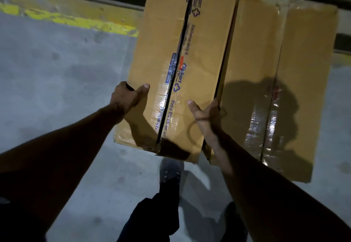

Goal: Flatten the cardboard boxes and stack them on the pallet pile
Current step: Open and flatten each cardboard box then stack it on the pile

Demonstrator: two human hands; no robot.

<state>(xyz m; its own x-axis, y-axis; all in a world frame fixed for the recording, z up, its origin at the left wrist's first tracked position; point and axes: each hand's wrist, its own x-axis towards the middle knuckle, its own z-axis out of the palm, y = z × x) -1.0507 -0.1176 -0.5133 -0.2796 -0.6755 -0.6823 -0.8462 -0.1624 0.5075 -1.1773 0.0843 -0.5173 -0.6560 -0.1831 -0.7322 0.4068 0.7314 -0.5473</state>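
From my remote seat, both arms reached forward and down over the concrete floor [57,82], each hand on a side of a brown cardboard box [167,55] carried above the ground. My left hand [126,97] gripped the box's left edge, its thumb laid across the top face and the fingers curled over the side. My right hand [206,114] clasped the right edge, thumb spread on the top panel, the remaining fingers wrapped down the side and out of my sight. The box ran lengthwise away from me, its long axis pointing toward the top of the frame and leaning slightly rightward, with a dark seam and glossy printed tape [171,93] along the same line. Just to its right, a flattened cardboard sheet [284,82] lay stretched in the same direction, creased into panels and crossed by shiny tape. A worn yellow floor line [76,20] ran at upper left. One shoe [171,171] showed below the box. The box's far end was cut off by the frame, much of the tape's print was blurred, and I could not tell what the sheet rested on.
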